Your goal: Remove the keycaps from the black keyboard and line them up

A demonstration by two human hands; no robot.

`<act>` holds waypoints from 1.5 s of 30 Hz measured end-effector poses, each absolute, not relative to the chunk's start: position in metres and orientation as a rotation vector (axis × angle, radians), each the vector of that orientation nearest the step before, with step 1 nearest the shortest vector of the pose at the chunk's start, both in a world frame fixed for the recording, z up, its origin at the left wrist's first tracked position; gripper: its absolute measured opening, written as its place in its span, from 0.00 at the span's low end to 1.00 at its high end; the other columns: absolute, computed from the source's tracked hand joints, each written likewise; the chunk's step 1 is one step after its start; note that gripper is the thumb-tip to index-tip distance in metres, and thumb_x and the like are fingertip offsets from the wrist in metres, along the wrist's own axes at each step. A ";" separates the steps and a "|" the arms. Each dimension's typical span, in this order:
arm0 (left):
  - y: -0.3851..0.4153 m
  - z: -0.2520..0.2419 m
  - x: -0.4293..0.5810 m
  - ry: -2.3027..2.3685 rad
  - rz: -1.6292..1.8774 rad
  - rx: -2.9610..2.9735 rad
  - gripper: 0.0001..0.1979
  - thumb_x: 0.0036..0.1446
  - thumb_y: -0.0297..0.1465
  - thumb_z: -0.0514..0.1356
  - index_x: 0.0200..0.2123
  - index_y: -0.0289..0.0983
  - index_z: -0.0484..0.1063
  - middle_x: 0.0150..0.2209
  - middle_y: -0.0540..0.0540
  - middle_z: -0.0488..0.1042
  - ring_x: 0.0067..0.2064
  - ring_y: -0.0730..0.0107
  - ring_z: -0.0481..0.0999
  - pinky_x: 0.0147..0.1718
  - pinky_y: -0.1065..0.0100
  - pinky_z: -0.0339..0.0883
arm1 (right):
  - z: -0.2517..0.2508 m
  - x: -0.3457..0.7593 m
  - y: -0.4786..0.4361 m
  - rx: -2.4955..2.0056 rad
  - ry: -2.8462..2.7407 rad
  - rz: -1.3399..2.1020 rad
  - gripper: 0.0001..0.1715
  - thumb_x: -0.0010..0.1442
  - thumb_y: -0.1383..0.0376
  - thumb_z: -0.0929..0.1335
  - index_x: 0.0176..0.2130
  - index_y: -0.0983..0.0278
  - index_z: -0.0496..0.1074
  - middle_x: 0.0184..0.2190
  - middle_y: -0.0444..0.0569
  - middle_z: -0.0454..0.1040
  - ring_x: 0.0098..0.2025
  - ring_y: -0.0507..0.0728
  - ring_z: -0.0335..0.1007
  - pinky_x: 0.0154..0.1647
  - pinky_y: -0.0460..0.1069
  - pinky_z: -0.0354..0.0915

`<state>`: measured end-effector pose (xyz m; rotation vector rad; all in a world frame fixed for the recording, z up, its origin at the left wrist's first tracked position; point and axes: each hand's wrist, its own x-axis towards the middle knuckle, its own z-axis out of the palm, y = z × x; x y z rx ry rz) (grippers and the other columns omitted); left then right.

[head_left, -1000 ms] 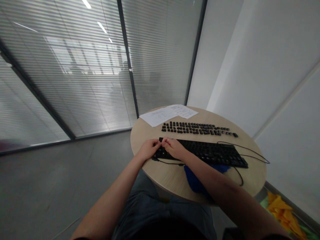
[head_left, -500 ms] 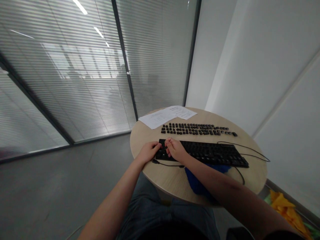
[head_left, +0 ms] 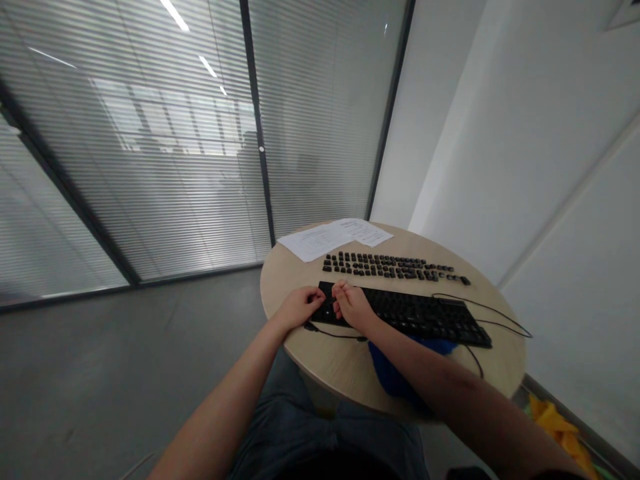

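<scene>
Your left hand (head_left: 303,307) and right hand (head_left: 351,307) curl at the left end of the keyboard (head_left: 425,315) on the tabletop (head_left: 325,357), probably steadying it; I cannot tell whether either grips anything. Loose keys (head_left: 381,268) line up beyond, likely for order.

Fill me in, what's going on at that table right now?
A person has both bare hands at the left end of a black keyboard on a round table. The left hand is by its left edge, the right hand just beside, fingers curled; whether either holds anything is unclear. Loose black keycaps lie in rows beyond the keyboard, with papers farther back.
</scene>
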<state>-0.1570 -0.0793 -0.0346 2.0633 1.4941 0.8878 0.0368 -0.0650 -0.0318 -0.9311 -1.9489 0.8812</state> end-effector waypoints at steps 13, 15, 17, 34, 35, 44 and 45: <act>-0.080 -0.040 -0.163 1.413 0.915 2.028 0.12 0.53 0.33 0.60 0.38 0.37 0.80 0.31 0.47 0.76 0.33 0.66 0.73 0.33 0.67 0.65 | -0.039 0.034 -0.059 -0.908 -1.879 0.927 0.22 0.69 0.48 0.57 0.34 0.60 0.63 0.17 0.39 0.70 0.15 0.50 0.67 0.16 0.43 0.59; -0.080 -0.041 -0.164 1.400 0.918 2.013 0.12 0.52 0.33 0.60 0.38 0.36 0.80 0.31 0.47 0.76 0.33 0.66 0.73 0.33 0.67 0.65 | -0.040 0.034 -0.059 -0.907 -1.870 0.925 0.22 0.69 0.48 0.58 0.34 0.60 0.63 0.17 0.39 0.70 0.15 0.50 0.68 0.16 0.43 0.59; -0.080 -0.040 -0.164 1.400 0.916 2.011 0.12 0.53 0.32 0.60 0.39 0.36 0.80 0.31 0.47 0.76 0.33 0.66 0.73 0.33 0.67 0.65 | -0.041 0.034 -0.059 -0.908 -1.861 0.923 0.21 0.69 0.49 0.58 0.33 0.61 0.63 0.17 0.39 0.70 0.15 0.50 0.68 0.16 0.42 0.59; -0.087 -0.034 -0.161 1.483 0.816 2.115 0.12 0.57 0.37 0.60 0.37 0.37 0.80 0.28 0.50 0.75 0.30 0.68 0.71 0.30 0.69 0.58 | -0.036 0.029 -0.050 -0.950 -1.397 1.085 0.24 0.63 0.42 0.61 0.31 0.59 0.59 0.13 0.35 0.64 0.11 0.49 0.60 0.10 0.42 0.55; -0.088 -0.033 -0.160 1.497 0.812 2.106 0.12 0.57 0.37 0.60 0.37 0.36 0.81 0.27 0.50 0.75 0.29 0.69 0.70 0.29 0.69 0.57 | -0.037 0.029 -0.049 -0.955 -1.411 1.097 0.24 0.62 0.43 0.61 0.31 0.59 0.59 0.13 0.35 0.64 0.11 0.49 0.60 0.10 0.41 0.55; -0.086 -0.036 -0.161 1.499 0.941 1.932 0.17 0.56 0.38 0.59 0.41 0.35 0.82 0.28 0.48 0.77 0.29 0.67 0.72 0.29 0.68 0.61 | -0.026 0.034 -0.050 -0.929 -1.249 1.086 0.26 0.62 0.41 0.62 0.31 0.59 0.60 0.12 0.33 0.61 0.10 0.47 0.56 0.09 0.40 0.52; -0.085 -0.037 -0.161 1.492 0.960 1.914 0.17 0.56 0.38 0.59 0.42 0.35 0.82 0.28 0.48 0.78 0.29 0.67 0.72 0.29 0.68 0.61 | -0.025 0.034 -0.051 -0.920 -1.245 1.093 0.26 0.61 0.41 0.62 0.31 0.59 0.60 0.12 0.33 0.61 0.10 0.47 0.56 0.09 0.40 0.52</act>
